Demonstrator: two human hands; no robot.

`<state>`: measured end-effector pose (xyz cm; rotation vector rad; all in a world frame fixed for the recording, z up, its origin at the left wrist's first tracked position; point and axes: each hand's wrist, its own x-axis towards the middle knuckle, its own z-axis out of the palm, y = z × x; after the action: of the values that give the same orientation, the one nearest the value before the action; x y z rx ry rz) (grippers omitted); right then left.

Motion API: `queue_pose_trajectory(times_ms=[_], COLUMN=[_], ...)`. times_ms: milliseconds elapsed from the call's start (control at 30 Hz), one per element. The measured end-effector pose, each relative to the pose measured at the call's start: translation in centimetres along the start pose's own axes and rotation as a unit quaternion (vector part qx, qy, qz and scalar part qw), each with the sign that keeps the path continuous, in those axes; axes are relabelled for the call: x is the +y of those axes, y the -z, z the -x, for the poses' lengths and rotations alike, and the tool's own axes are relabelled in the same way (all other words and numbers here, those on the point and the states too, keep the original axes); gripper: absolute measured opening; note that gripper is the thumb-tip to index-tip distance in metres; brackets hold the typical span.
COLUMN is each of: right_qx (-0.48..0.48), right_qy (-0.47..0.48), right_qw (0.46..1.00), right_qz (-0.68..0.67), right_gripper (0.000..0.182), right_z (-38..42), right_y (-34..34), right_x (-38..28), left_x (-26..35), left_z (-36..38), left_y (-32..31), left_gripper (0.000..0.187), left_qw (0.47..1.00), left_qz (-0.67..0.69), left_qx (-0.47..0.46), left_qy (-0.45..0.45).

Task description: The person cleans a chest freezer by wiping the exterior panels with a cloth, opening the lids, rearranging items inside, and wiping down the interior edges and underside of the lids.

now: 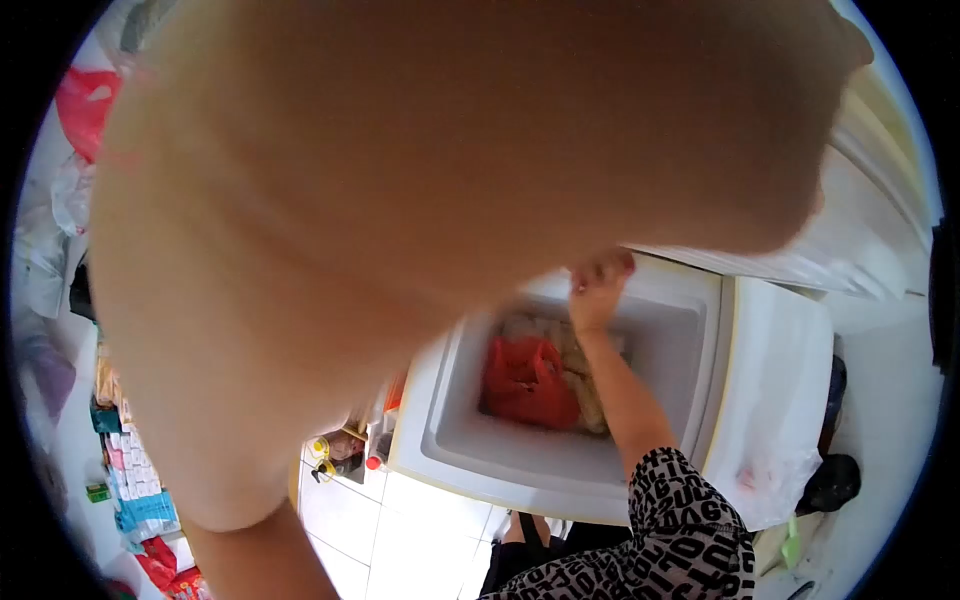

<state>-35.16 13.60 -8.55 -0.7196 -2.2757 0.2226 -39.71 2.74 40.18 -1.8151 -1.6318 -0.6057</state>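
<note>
Very close to the camera, my left hand [460,150] covers most of the upper view, with its wrist at the lower left. It is blurred, and I cannot make out its fingers or anything in them. Below it, an open chest freezer [420,455] holds a red plastic bag [525,385] and pale packages [585,395]. My right hand [598,290] is over the far side of the freezer opening, its fingers curled. The left hand partly hides it, so whatever it may grip does not show.
A clear plastic bag [785,485] lies on the white surface right of the freezer opening. Bottles [322,455] stand on the tiled floor [410,530] at left. Stacked packets [135,465] and a red bag [88,105] line the left side.
</note>
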Motion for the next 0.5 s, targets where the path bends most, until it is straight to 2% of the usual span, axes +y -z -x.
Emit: queue_pose_trajectory(times_ms=[33, 100, 167, 233, 333, 433, 467, 500], right_qx=[-0.017, -0.094, -0.123, -0.222, -0.213, -0.187, -0.166, -0.163], right_qy=[0.055, 0.083, 0.128, 0.206, 0.203, 0.231, 0.233, 0.215], right_qw=[0.998, 0.991, 0.982, 0.949, 0.944, 0.93, 0.942, 0.944], right_qz=[0.004, -0.047, -0.06, -0.081, -0.151, -0.216, -0.175, -0.189], right_gripper=[0.036, 0.037, 0.043, 0.042, 0.043, 0.041, 0.037, 0.034], right_z=[-0.3, -1.3, -1.2, -1.7, -4.2, -6.1, -6.1, -5.6], right_y=[0.2, 0.2, -2.2, -3.0, -5.3, -4.6, -4.3, -4.0], right_x=[-2.6, -7.0, -10.8, -14.6, -17.5, -15.7, -15.6, -15.7], left_x=[-0.2, -0.2, -0.5, -0.8, -0.8, -1.2, -1.2, -1.5], left_z=[-0.1, -0.2, 0.0, 0.5, 1.3, 1.9, 1.9, 2.2], left_y=[0.2, 0.1, 0.1, 0.5, 1.1, 1.7, 2.0, 1.9], left_gripper=[0.056, 0.056, 0.055, 0.055, 0.055, 0.055, 0.055, 0.055], left_qw=[1.0, 1.0, 1.0, 1.0, 1.0, 1.0, 1.0, 1.0], left_qz=[-0.003, -0.005, -0.008, -0.009, -0.015, -0.018, -0.018, -0.011], left_qx=[-0.002, -0.005, -0.003, -0.003, -0.001, 0.003, 0.005, 0.007], left_qy=[-0.001, -0.003, -0.003, 0.0, -0.001, -0.011, -0.009, 0.0])
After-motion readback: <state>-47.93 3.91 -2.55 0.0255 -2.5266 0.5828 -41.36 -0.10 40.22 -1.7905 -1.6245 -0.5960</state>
